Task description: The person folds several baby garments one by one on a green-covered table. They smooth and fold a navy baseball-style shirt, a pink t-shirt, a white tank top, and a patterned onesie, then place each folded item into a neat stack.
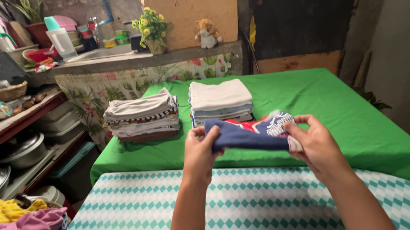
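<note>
Navy garment (pixel 247 135) between both hands

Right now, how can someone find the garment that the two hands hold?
Start at the green cloth on the table. Before its two folded stacks, both hands hold one folded garment in the air. It alone is dark blue with red and white print; the stacks are pale.

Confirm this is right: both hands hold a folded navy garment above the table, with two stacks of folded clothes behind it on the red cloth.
Not quite. The head view shows the two stacks on a green cloth, not red. Both the left hand and right hand do hold the navy garment.
</note>
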